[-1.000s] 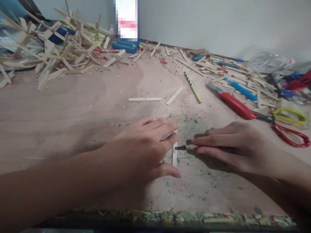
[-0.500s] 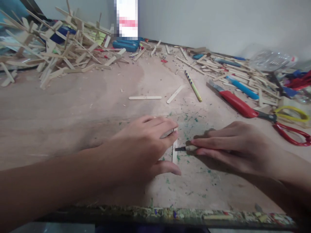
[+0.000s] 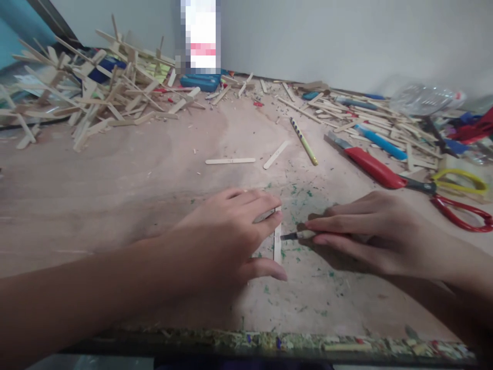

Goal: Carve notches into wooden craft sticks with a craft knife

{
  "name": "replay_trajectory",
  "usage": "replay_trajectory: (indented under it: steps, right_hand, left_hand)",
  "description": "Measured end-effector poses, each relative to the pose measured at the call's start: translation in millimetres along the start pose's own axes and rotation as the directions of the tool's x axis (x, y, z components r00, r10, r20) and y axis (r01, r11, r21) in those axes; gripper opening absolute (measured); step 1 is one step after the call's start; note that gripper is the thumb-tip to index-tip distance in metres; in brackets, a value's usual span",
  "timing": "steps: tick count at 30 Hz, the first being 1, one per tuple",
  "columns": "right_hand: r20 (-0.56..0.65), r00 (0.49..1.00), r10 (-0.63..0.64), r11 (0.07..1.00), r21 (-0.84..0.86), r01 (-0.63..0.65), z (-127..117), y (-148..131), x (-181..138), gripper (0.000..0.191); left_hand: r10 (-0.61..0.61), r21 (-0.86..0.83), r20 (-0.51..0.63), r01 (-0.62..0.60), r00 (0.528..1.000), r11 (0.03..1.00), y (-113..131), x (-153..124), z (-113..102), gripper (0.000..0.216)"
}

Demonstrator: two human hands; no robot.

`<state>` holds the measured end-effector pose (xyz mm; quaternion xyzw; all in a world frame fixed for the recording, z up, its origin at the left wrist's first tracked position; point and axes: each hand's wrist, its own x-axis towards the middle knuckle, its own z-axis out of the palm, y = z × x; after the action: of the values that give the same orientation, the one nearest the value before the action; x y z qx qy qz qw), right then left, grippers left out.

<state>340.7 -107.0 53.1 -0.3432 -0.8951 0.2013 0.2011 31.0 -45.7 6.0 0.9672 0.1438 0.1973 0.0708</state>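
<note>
Lying under the left hand (image 3: 227, 241), the stick (image 3: 277, 244) meets the right hand's (image 3: 370, 231) blade (image 3: 288, 236).

The surface (image 3: 115, 180) is a worn pinkish board, flecked with green marks near the middle and edged with debris along its near rim; a tangled heap of wooden sticks (image 3: 96, 97) covers the far left; two loose flat sticks (image 3: 230, 161) lie side by side at the centre; just right of them sits a striped pencil (image 3: 304, 141); further right lie a red utility knife (image 3: 370, 164), red and yellow scissors (image 3: 458, 198), a blue pen (image 3: 381, 142) and scattered sticks; a blue case (image 3: 200, 81) sits at the far edge.
</note>
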Motion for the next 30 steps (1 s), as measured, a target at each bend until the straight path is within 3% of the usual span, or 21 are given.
replay_trajectory:
  steps: [7, 14, 23, 27, 30]
  right_hand:
    - [-0.021, 1.000, -0.012, 1.000, 0.028, 0.012, 7.1, 4.7, -0.5, 0.018]
    - [-0.007, 1.000, -0.001, 0.997, 0.079, 0.001, 7.2, 6.0, 0.4, 0.021]
    - [0.004, 1.000, 0.018, 0.994, 0.111, -0.018, 5.7, 3.3, 2.8, 0.021]
    - [0.015, 0.998, 0.059, 0.997, 0.057, -0.060, -2.2, 1.5, 1.8, 0.022]
    - [0.001, 0.997, 0.074, 0.996, 0.051, -0.074, -8.1, 2.7, -0.8, 0.023]
  left_hand:
    - [0.001, 0.019, 0.071, -0.003, 0.997, 1.000, 1.6, 5.0, -9.6, 0.079]
    - [0.016, 0.007, 0.005, -0.016, 1.000, 1.000, -1.3, 2.7, -6.6, 0.079]
    - [-0.008, -0.048, 0.000, 0.008, 1.000, 0.999, -1.2, 0.6, -1.5, 0.078]
    - [-0.014, -0.078, 0.020, 0.016, 1.000, 0.997, -4.3, 1.2, -6.7, 0.068]
    - [-0.034, -0.086, 0.014, 0.035, 0.999, 0.996, -8.1, 2.1, -11.9, 0.049]
